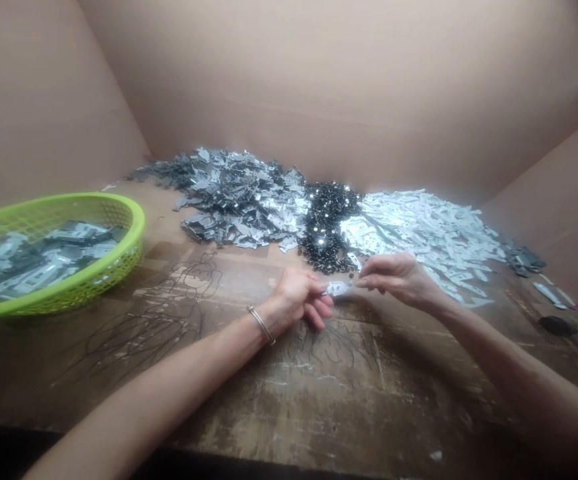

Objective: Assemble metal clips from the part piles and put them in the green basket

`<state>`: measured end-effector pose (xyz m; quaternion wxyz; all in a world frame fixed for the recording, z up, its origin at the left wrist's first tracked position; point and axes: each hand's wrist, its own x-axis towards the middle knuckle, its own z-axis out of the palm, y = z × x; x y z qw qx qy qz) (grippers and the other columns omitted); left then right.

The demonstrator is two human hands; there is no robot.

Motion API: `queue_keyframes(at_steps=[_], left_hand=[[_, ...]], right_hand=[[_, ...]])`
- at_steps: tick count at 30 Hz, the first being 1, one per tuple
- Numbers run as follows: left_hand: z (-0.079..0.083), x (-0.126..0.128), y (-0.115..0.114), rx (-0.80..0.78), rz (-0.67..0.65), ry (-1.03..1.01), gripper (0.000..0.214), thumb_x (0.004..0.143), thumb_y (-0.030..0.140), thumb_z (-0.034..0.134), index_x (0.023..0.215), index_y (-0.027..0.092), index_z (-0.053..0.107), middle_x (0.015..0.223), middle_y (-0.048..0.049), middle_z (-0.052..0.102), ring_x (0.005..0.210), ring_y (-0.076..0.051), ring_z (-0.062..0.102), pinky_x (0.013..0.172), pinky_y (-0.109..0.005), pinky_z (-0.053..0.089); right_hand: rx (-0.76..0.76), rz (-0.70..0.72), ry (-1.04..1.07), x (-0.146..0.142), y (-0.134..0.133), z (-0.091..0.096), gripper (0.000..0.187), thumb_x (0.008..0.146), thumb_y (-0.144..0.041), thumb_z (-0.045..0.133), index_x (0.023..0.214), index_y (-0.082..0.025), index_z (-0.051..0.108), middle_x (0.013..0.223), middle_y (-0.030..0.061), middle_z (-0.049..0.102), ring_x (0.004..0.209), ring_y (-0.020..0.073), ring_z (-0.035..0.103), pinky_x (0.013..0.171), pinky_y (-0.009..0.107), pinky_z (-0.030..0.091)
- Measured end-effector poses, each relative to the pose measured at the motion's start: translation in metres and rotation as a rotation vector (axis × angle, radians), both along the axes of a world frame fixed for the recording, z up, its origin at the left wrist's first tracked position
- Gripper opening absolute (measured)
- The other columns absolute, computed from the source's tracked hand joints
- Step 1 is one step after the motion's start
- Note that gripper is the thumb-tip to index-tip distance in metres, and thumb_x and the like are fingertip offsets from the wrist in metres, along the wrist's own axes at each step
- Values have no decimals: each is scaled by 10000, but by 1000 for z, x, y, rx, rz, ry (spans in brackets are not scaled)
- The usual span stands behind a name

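Between thumb and fingers, my left hand (303,297) grips a small flat metal plate (339,288) whose free end points right. My right hand (393,277) is just beyond that end, thumb and forefinger pinched together. A tiny dark piece shows near those fingertips, too small to name. Directly behind the hands lies a heap of small dark shiny rivet-like pieces (326,227). To its right spreads a pile of pale, narrow metal plates (423,233), close behind my right hand. Left of the dark heap rises a larger pile of grey metal plates (249,200).
A yellow-green plastic basket (136,227) with grey metal parts inside stands at the left. Dark thin strands or scratches mark the worn wooden table (279,413). Cardboard-coloured walls (319,87) enclose the back and sides. A dark-ended tool (559,325) lies at the right edge.
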<state>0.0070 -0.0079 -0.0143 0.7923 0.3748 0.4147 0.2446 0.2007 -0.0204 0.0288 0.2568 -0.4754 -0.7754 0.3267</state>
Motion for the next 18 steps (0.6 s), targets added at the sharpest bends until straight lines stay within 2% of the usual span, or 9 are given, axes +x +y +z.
queue_keyframes(at_steps=[3,6,14,18], left_hand=[[-2,-1,0,-9,-13,-11,34,707,112,469,698,83,453,617,-88,565,475,-163,569,347,-263,458],[-5,0,0,9,-27,-27,61,694,139,499,680,85,475,634,-84,570,493,-154,573,355,-244,462],[3,2,-3,-12,40,9,86,681,98,506,601,82,480,474,-21,508,351,-86,458,324,-254,438],[4,2,-3,-21,87,-12,61,681,107,513,626,98,488,444,-1,497,326,-74,425,291,-211,389]], right_hand=[[186,14,33,-10,1,-13,130,672,-294,586,684,-175,636,655,19,564,585,103,511,532,239,434],[297,0,13,-19,1,-26,132,651,-310,607,678,-188,648,714,25,523,652,118,495,569,247,426],[316,-55,-86,-26,-4,-38,168,653,-364,590,711,-225,664,771,34,462,718,145,451,622,277,405],[357,-52,-99,-27,-5,-41,154,664,-348,585,741,-243,667,797,37,462,767,160,450,682,306,394]])
